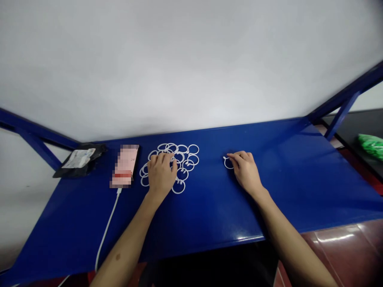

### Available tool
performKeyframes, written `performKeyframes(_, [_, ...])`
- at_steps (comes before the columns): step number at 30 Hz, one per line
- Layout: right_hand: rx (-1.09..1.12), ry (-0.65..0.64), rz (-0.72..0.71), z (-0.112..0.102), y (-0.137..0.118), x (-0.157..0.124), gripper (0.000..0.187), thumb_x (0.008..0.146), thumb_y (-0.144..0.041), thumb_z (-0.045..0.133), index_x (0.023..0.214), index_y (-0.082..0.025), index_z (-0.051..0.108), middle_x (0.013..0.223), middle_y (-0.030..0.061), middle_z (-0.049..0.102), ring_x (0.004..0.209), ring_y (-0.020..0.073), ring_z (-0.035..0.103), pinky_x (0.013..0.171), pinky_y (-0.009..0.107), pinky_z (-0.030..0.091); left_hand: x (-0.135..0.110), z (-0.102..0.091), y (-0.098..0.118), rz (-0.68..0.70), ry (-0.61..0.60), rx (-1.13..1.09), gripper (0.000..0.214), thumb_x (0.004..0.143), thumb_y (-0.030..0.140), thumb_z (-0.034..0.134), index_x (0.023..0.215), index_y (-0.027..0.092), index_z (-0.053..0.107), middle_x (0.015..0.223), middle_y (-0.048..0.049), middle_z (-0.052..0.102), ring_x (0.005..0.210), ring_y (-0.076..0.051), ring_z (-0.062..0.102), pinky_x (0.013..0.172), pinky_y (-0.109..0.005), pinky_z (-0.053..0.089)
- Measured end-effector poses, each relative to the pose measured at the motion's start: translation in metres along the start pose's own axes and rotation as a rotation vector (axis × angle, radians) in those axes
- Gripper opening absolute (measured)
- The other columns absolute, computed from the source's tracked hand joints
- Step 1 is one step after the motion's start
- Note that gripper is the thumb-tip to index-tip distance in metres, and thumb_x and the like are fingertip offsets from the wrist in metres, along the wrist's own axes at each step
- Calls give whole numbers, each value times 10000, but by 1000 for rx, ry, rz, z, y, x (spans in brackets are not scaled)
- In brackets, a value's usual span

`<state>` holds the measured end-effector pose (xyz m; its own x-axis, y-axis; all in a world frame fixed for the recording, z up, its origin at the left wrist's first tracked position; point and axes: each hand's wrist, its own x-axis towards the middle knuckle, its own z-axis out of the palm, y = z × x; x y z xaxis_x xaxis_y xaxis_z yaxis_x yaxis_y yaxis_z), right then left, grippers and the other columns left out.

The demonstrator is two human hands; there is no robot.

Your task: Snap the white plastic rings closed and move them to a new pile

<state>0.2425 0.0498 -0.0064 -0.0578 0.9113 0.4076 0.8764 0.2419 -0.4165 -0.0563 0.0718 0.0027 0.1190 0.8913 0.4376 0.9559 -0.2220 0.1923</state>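
White plastic by the look of it: thin hoops, each with a small pair of nubs where I can make them out. Landmark: the phone (125,165), lying on the blue worktop (206,215). One ring (225,164) is well to the right of the phone; the fingers of my right hand (247,172) are pinched together on its far edge, thumb against fingertips. Cannot tell whether it rests on the surface or is tipped just off it.

Nearer the phone, just to its right, a cluster of rings (179,161) lies overlapping. My left hand (161,172) is palm down over it, fingers loosely curled, thumb a little apart; whether the tips have hold of a hoop, I cannot tell.

Handling, my estimate: very light, fairly stiff with some spring, smooth enough to skid if pressed at the edge. Unlikely to break, though the nubs look the weakest part and may snag neighbours. Best hold: a fingertip pinch across the band, beside the nubs.
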Motion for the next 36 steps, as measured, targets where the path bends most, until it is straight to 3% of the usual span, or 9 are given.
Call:
performKeyframes(4, [-97, 69, 17, 2, 4, 0, 286, 985, -246, 531, 1198, -145, 694, 1058, 163, 657, 980, 313, 525, 890, 509, 527, 0, -1, -4, 30, -41, -9, 160, 945, 241, 564, 1009, 195, 704, 1002, -94, 737, 965, -332, 562, 794, -448, 404])
performKeyframes(10, [-49, 113, -63, 1, -22, -4, 250, 970, -263, 586, 1166, -140, 680, 1078, 154, 636, 1027, 307, 511, 913, 487, 527, -2, 2, 1, 103, -44, -77, 183, 945, 179, 565, 1074, 213, 689, 986, -76, 733, 958, -311, 561, 814, -440, 379])
performKeyframes(18, [207, -41, -210, 5, -57, -17, 271, 985, -258, 572, 1252, -220, 606, 1124, 113, 648, 1074, 277, 581, 957, 510, 535, -4, 1, 14, 368, 93, -386, 154, 992, 159, 527, 1037, 199, 669, 930, -50, 694, 893, -212, 603, 854, -382, 490])
performKeyframes(22, [447, -111, -234, 5, -67, -23, 426, 990, -251, 575, 1405, -245, 478, 1308, 119, 604, 985, 197, 657, 869, 392, 592, -16, -4, 31, 528, 131, -530, 182, 975, 91, 536, 1077, 188, 651, 971, -45, 671, 901, -161, 647, 821, -294, 556])
performKeyframes(24, [544, -126, -273, 5, -69, -25, 370, 1007, -222, 540, 1374, -259, 514, 1240, 91, 651, 950, 173, 679, 832, 346, 599, -22, -8, 40, 553, 118, -609, 196, 972, 76, 538, 1077, 200, 647, 973, -31, 673, 883, -137, 662, 802, -260, 568])
performKeyframes(27, [665, -105, -234, 5, -70, -28, 223, 1022, -224, 508, 1200, -245, 641, 1027, 56, 715, 874, 164, 703, 774, 311, 604, -28, -12, 51, 463, 33, -800, 156, 961, 113, 589, 1064, 218, 641, 965, -19, 681, 894, -130, 679, 815, -257, 579])
performKeyframes(32, [981, -211, 241, 11, -70, -29, 221, 981, -408, 583, 1107, -240, 654, 812, 8, 700, 553, 122, 673, 524, 249, 584, -31, -8, 54, 131, -248, -1118, 204, 933, 239, 662, 1134, 234, 631, 1084, -72, 680, 935, -181, 705, 823, -334, 603])
performKeyframes(36, [1086, -243, 324, 16, -70, -29, 261, 957, -459, 607, 1084, -234, 642, 777, -7, 690, 555, 121, 672, 541, 253, 586, -27, -6, 49, 23, -312, -1147, 159, 962, 246, 605, 1112, 226, 654, 1092, -83, 696, 916, -177, 716, 787, -321, 606])
